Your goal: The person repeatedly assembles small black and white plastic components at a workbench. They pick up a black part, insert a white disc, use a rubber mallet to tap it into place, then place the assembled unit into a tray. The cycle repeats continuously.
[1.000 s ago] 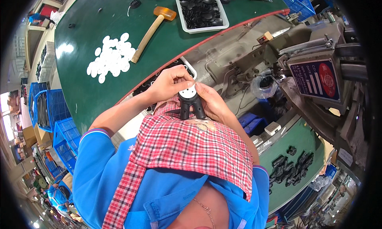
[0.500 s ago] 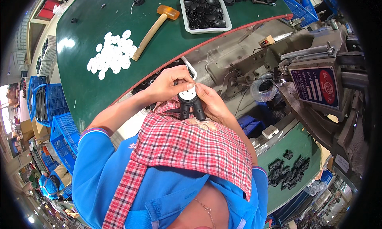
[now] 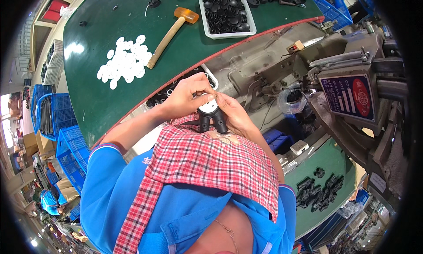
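A black plastic part with two stubby tubular legs [image 3: 205, 123] is held upright in front of my apron. Set in its round head is a white disc [image 3: 208, 107] with small dark holes. My left hand [image 3: 188, 95] is closed at the head's upper edge, its thumb lying across the top of the disc. From the other side, my right hand [image 3: 234, 113] grips the same part, thumb and fingertips meeting the left ones at the top. Whatever small thing may sit between the fingertips is hidden.
On the green table lie many white discs [image 3: 125, 62], a mallet [image 3: 172, 33] and a white tray [image 3: 253, 29] of black caps. Another tray [image 3: 214, 80] sits below the table edge. A heavy metal machine [image 3: 348, 71] stands at right, with black parts [image 3: 319, 192] beneath it.
My left thumb has come down slightly over the disc, covering more of its top. The black part and my right hand stay nearly in place.
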Demonstrator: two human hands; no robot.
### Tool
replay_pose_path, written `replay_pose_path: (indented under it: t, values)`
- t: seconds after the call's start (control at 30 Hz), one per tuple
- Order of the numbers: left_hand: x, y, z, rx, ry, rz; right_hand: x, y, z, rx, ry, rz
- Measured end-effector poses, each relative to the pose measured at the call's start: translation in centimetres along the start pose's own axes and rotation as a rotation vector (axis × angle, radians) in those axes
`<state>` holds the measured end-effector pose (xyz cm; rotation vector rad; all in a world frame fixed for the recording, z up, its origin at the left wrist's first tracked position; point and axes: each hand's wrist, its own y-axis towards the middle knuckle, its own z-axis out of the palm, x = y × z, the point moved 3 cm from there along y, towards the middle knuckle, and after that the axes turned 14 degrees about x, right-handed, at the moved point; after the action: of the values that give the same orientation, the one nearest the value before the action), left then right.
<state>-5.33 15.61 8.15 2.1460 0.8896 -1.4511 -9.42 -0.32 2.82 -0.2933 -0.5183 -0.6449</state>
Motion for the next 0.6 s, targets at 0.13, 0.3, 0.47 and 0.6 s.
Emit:
replay_pose_path:
  t: [0.13,0.3,0.47,0.6]
  values:
    - [-0.5,-0.6,0.7,-0.092,0.138,0.016,0.2,-0.3,0.4,-0.01,-0.008,-0.01]
    - [0.1,-1.1,1.2,-0.196,0.214,0.137,0.6,-0.5,0.4,-0.049,-0.336,-0.028]
    - [1.0,-1.3,2.6,0.076,-0.677,-0.227,1.8,-0.6,1.5,-0.055,-0.458,-0.167]
    - [0.0,-1.0,2.7,-0.007,-0.827,-0.186,1.3,-0.9,1.1,-0.147,-0.514,-0.2]
